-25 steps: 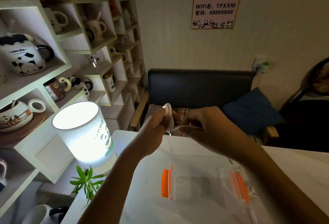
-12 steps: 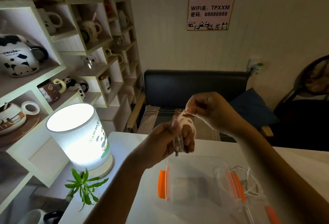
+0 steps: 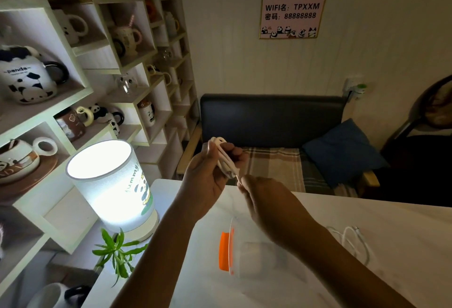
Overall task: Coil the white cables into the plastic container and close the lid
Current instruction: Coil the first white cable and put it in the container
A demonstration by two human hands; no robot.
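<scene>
Wall sign (image 3: 293,11) reads "WIFI名: TPXXM". Left hand (image 3: 208,180) grips coiled white cable (image 3: 223,156); right hand (image 3: 264,200) pinches its tail, fingertips hidden. Container (image 3: 244,251) half-covered by forearm.

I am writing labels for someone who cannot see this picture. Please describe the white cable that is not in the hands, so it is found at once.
Start at the white table. Right of the clear plastic container with the orange clip, past the right forearm, a loose white cable lies flat in open loops. Unlike the cable bundle, nobody touches it.

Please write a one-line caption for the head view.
Left hand holds coiled white cable, right hand pinches its end above clear orange-latched plastic container.
</scene>
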